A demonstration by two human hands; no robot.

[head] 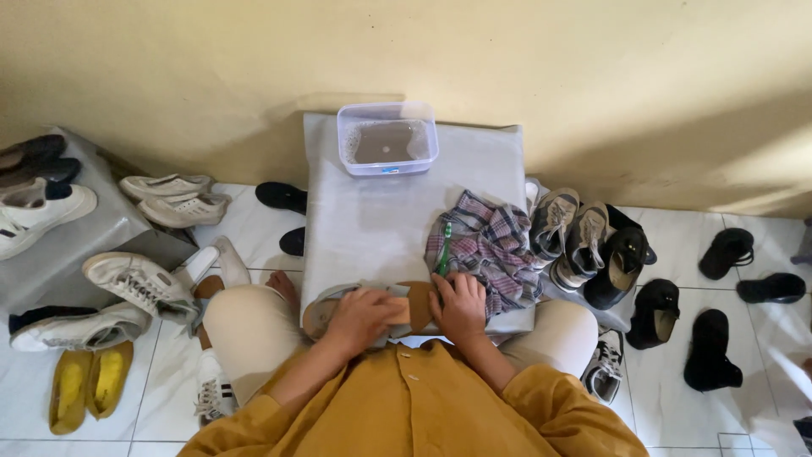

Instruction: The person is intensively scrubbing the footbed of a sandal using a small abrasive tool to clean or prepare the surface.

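Bottom centre: left hand and right hand both clamped on a tan sandal at table's near edge. Green toothbrush on plaid cloth; clear tub upper centre.

A corner of a home, seemingly used for cleaning shoes. A white tiled floor meets a plain yellow wall, with many pairs of worn shoes scattered around a low grey-covered counter holding a water tub.
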